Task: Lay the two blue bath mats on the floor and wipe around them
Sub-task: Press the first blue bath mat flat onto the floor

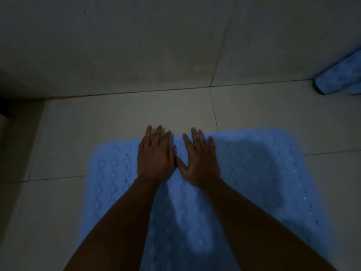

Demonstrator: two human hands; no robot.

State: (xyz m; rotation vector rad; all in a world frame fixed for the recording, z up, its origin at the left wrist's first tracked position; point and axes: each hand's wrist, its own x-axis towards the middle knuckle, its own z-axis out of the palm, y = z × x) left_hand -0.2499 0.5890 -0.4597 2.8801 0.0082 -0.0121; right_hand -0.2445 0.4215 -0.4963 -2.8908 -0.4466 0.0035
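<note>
Dim room. Pale tiled floor (121, 116) crossed by thin dark grout lines, meeting a pale tiled wall (117, 45). A dark shadowed shape (11, 106) sits at far left.

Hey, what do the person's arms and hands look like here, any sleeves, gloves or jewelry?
Both forearms are bare, with no sleeves in view. The left hand and right hand have no gloves, and no rings, watch or bracelets show, though the light is dim.
</note>
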